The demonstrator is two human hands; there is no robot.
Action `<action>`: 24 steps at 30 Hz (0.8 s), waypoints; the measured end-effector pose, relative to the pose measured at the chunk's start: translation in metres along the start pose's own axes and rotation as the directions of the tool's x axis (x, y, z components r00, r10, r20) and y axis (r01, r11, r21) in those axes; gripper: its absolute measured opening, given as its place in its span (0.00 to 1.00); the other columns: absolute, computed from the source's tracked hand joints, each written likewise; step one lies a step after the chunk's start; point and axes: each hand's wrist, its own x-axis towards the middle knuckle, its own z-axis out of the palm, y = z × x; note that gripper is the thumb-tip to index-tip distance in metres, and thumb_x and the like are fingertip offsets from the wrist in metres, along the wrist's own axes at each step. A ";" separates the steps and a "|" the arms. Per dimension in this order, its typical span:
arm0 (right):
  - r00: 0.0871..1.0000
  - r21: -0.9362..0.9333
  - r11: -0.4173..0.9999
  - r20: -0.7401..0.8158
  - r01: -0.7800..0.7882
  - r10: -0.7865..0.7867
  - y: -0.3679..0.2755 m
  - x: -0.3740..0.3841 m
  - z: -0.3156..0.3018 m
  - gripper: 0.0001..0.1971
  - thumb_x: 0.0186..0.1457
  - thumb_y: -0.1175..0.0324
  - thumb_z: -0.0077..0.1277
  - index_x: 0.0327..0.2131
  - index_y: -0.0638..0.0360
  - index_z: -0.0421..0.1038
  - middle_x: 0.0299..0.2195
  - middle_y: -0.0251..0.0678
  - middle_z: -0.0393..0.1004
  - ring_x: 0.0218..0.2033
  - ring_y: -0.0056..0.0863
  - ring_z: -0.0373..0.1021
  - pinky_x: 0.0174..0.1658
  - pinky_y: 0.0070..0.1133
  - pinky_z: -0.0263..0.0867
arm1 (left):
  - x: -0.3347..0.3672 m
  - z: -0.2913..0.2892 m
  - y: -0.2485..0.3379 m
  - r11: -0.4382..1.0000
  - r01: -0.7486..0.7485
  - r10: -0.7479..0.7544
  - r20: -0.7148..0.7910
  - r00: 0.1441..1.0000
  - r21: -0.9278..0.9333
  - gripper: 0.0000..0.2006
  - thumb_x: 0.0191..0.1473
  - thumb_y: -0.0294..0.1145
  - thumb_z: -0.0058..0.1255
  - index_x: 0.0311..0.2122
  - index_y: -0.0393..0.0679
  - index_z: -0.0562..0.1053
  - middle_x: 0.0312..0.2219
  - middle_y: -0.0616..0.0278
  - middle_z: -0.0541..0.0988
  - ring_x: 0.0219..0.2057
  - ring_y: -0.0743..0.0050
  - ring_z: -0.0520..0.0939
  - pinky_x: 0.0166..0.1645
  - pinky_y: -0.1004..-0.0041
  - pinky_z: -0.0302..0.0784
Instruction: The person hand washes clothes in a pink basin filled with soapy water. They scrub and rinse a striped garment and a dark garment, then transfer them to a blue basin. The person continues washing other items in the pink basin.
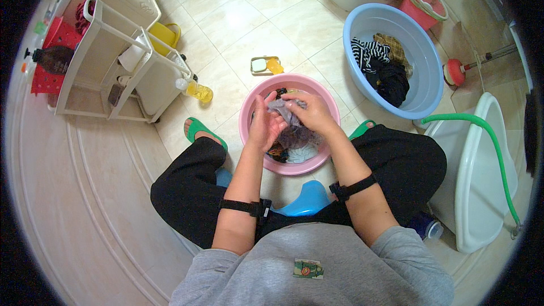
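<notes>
A pink basin (246, 134) stands on the floor between my feet, with wet dark, orange-patterned and pale clothes in it. Over it, my right hand (311, 114) pinches a greyish-purple cloth (288, 112), which hangs down toward the other clothes. My left hand (265, 126) is beside the cloth with its palm turned up and fingers stretched out, the cloth lying against the fingertips. Some of the cloth is hidden behind my right hand. Just beyond the basin lies a small soap dish (254, 59) with a white soap bar (259, 66) and an orange bar (275, 66).
A big blue tub (422, 73) at right holds dark, striped and brown clothes. A plunger (453, 72) and a green hose (453, 117) are beyond. A bottle of yellow liquid (198, 92) stands by the white rack (85, 73) at left. Beneath me is a blue stool (309, 198).
</notes>
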 end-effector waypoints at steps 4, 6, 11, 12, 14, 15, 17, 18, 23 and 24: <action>0.989 0.092 0.996 -0.145 0.018 -0.005 -0.039 0.009 -0.017 0.12 0.56 0.64 0.55 0.38 0.63 0.77 0.33 0.41 0.80 0.36 0.31 0.76 0.43 0.25 0.69 | -0.005 -0.016 0.014 1.000 -0.027 0.027 -0.156 0.987 0.005 0.32 0.62 0.63 0.34 0.42 0.38 0.72 0.35 0.55 0.78 0.35 0.72 0.80 0.38 0.72 0.80; 0.986 0.177 0.983 -0.169 0.048 -0.018 -0.070 0.008 -0.027 0.12 0.57 0.64 0.55 0.37 0.64 0.76 0.32 0.40 0.79 0.35 0.27 0.75 0.42 0.23 0.68 | -0.008 -0.025 0.019 0.997 0.007 0.007 -0.174 0.985 0.081 0.32 0.61 0.64 0.35 0.40 0.38 0.72 0.31 0.55 0.78 0.32 0.71 0.81 0.35 0.72 0.81; 0.944 0.157 0.957 -0.263 0.244 -0.197 -0.162 -0.002 -0.046 0.08 0.59 0.68 0.55 0.36 0.63 0.76 0.30 0.29 0.77 0.33 0.16 0.70 0.39 0.16 0.66 | -0.006 -0.031 0.013 0.980 0.064 -0.043 -0.115 0.992 0.188 0.30 0.62 0.62 0.36 0.37 0.38 0.73 0.27 0.58 0.78 0.25 0.74 0.80 0.31 0.74 0.80; 0.937 0.162 0.951 -0.276 0.263 -0.213 -0.178 -0.004 -0.051 0.08 0.59 0.68 0.55 0.36 0.63 0.76 0.30 0.29 0.77 0.33 0.15 0.70 0.40 0.16 0.66 | -0.006 -0.031 0.012 0.974 0.070 -0.044 -0.124 0.991 0.215 0.29 0.62 0.61 0.36 0.37 0.39 0.73 0.27 0.59 0.78 0.25 0.75 0.80 0.32 0.75 0.79; 0.913 0.163 0.935 -0.319 0.316 -0.253 -0.209 -0.006 -0.057 0.08 0.59 0.68 0.55 0.37 0.63 0.76 0.32 0.30 0.78 0.34 0.15 0.70 0.40 0.15 0.66 | -0.005 -0.030 0.009 0.967 0.057 -0.021 -0.146 0.989 0.249 0.26 0.63 0.57 0.38 0.37 0.40 0.72 0.28 0.59 0.78 0.27 0.75 0.79 0.33 0.75 0.78; 0.895 0.161 0.924 -0.350 0.347 -0.275 -0.223 -0.006 -0.060 0.08 0.59 0.67 0.55 0.37 0.63 0.76 0.32 0.30 0.78 0.35 0.15 0.71 0.40 0.14 0.67 | -0.005 -0.030 0.009 0.966 0.041 0.001 -0.160 0.987 0.256 0.23 0.64 0.54 0.38 0.37 0.41 0.72 0.28 0.59 0.78 0.27 0.75 0.79 0.34 0.75 0.78; 0.849 0.140 0.891 -0.395 0.432 -0.350 -0.248 -0.002 -0.064 0.09 0.59 0.67 0.55 0.38 0.63 0.75 0.34 0.32 0.79 0.37 0.15 0.71 0.41 0.14 0.67 | -0.006 -0.030 0.008 0.960 0.017 0.034 -0.175 0.984 0.278 0.19 0.64 0.50 0.40 0.37 0.43 0.71 0.29 0.60 0.78 0.29 0.74 0.79 0.36 0.75 0.76; 0.829 0.127 0.878 -0.413 0.461 -0.376 -0.259 0.002 -0.066 0.10 0.60 0.66 0.55 0.39 0.63 0.75 0.34 0.32 0.79 0.37 0.15 0.72 0.42 0.15 0.67 | -0.006 -0.030 0.008 0.956 0.008 0.045 -0.174 0.984 0.292 0.18 0.64 0.49 0.41 0.38 0.43 0.71 0.29 0.61 0.78 0.30 0.75 0.79 0.37 0.74 0.76; 0.809 0.262 0.780 -0.347 0.569 -0.474 -0.290 0.005 -0.063 0.09 0.60 0.67 0.55 0.38 0.64 0.74 0.31 0.28 0.75 0.33 0.12 0.68 0.38 0.12 0.64 | -0.004 -0.034 0.005 0.959 -0.037 0.097 -0.204 0.974 0.280 0.14 0.63 0.45 0.43 0.43 0.47 0.73 0.32 0.68 0.77 0.32 0.78 0.76 0.36 0.76 0.71; 0.801 0.253 0.773 -0.342 0.582 -0.491 -0.289 0.006 -0.061 0.09 0.60 0.67 0.55 0.38 0.64 0.73 0.31 0.28 0.75 0.33 0.12 0.68 0.38 0.12 0.64 | -0.002 -0.036 0.003 0.956 -0.061 0.125 -0.212 0.969 0.286 0.15 0.64 0.47 0.42 0.43 0.48 0.73 0.30 0.71 0.76 0.28 0.81 0.74 0.32 0.79 0.68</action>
